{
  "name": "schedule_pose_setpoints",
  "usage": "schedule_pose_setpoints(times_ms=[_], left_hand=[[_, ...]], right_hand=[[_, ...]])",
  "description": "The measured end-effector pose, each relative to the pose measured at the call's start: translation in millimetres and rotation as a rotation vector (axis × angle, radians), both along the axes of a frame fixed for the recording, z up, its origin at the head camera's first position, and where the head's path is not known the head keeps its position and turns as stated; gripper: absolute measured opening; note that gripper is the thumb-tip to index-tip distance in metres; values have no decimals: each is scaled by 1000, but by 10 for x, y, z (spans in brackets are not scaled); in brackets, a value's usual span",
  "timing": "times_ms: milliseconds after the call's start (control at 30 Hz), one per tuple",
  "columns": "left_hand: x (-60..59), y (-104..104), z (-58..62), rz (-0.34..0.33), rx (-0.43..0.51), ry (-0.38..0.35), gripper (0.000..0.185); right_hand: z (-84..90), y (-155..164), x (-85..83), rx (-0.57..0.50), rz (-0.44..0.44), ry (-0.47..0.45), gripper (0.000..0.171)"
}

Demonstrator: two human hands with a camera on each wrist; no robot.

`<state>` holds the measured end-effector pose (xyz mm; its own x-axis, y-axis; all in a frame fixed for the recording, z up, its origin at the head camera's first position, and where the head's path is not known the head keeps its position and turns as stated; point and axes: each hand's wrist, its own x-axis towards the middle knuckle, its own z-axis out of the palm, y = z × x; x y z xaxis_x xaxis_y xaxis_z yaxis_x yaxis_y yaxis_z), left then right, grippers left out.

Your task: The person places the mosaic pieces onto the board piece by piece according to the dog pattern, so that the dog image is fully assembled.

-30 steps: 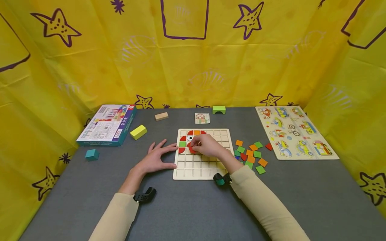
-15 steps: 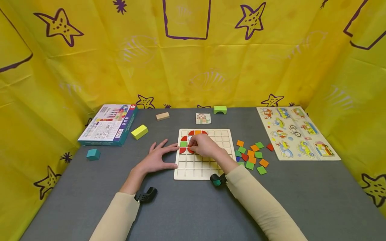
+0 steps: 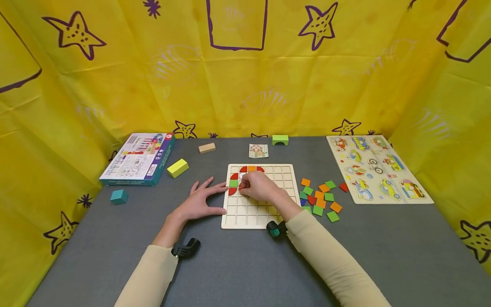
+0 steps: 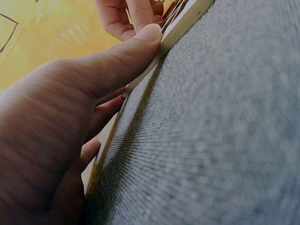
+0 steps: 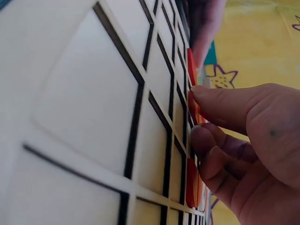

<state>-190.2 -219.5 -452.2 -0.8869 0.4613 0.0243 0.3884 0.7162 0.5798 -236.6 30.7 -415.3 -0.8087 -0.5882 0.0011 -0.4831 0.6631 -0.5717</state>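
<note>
- Left arm (image 3: 147, 277) reaches forward from the lower edge of the head view, slanting inward.
- Left wrist (image 3: 168, 230) carries on the forearm's line.
- Left hand (image 3: 195, 202) has its fingers (image 3: 212, 190) fanned apart, the thumb (image 4: 122, 56) stretched well away from them.
- Right arm (image 3: 337, 264) slants inward from the lower right.
- Right hand (image 3: 258, 186) reaches slightly farther forward, fingers bent, their tips drawn near the extended right thumb (image 5: 229, 104) in a pinch.
</note>
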Motion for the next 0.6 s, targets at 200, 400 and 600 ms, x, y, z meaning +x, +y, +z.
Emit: schedule_pose_setpoints(times_ms=[200,400,600], left_hand=[[6,-2,3,2,-1,-13,77],[6,-1,0,-3,-4,-12,77],[15,8,25,-13,3,-10,76]], right_hand=[[47,139,-7,-72,-8,-32,9],[53,394,-6,-128,-24,-79,17],[37,744,18,-160,-62,-73,22]])
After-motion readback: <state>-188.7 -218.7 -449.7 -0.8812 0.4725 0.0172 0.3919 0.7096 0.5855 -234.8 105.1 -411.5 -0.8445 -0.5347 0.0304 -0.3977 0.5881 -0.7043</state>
